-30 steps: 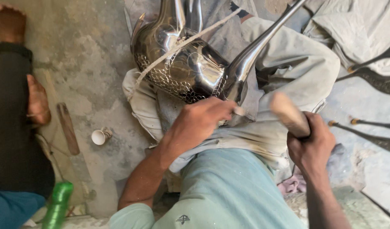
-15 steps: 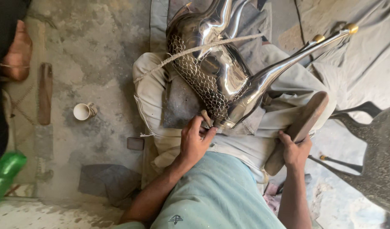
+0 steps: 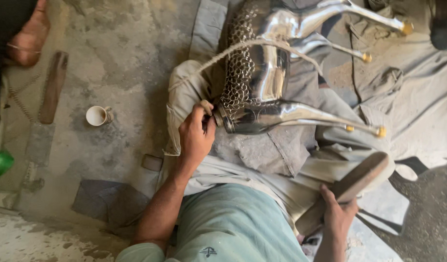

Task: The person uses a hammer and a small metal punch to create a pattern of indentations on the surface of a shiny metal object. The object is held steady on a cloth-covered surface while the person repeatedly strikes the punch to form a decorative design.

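White cup (image 3: pixel 96 115) on floor — left hand (image 3: pixel 196 138) steadies metal figure (image 3: pixel 262 92).

Your left hand (image 3: pixel 195 138) reaches forward from a bare forearm that runs up from the lower left, wrist bent slightly, fingers (image 3: pixel 200 112) curled tight and pinched together at the tips with the thumb tucked toward them. Your right hand (image 3: pixel 337 213) sits low at the lower right, close to your body, its forearm rising almost straight from the bottom edge, fingers wrapped closed in a firm fist-like grip. The two hands are well apart, the left higher and further out than the right.
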A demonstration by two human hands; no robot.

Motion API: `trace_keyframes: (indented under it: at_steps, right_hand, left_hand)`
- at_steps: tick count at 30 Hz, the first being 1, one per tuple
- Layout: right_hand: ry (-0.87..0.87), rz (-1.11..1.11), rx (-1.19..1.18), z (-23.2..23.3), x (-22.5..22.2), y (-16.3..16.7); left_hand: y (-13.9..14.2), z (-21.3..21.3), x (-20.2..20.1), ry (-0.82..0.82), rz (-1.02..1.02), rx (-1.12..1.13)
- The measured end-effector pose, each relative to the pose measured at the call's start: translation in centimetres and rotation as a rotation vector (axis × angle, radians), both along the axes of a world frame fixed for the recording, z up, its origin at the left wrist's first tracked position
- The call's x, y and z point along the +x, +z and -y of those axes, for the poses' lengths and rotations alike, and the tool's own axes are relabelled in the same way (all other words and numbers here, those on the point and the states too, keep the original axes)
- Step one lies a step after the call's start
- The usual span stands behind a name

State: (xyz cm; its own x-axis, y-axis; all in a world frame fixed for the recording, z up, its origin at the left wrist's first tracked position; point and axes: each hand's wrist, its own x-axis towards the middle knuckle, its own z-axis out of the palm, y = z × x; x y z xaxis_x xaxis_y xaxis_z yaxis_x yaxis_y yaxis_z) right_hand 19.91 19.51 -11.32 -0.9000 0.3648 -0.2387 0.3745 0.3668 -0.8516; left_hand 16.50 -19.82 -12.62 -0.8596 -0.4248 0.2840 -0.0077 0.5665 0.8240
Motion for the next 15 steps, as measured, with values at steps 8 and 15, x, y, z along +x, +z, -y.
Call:
trace_keyframes:
  at_steps: [8, 15]
  right_hand:
    - [-0.038, 0.004, -0.116, 3.3, -2.9, 4.0]
    - [0.329, -0.101, 0.179, 6.7, -8.1, 11.6]
  left_hand:
    - [2.8, 2.8, 0.3, -0.019, 0.042, 0.046]
    - [4.5, 2.5, 0.7, -0.012, 0.075, 0.566]
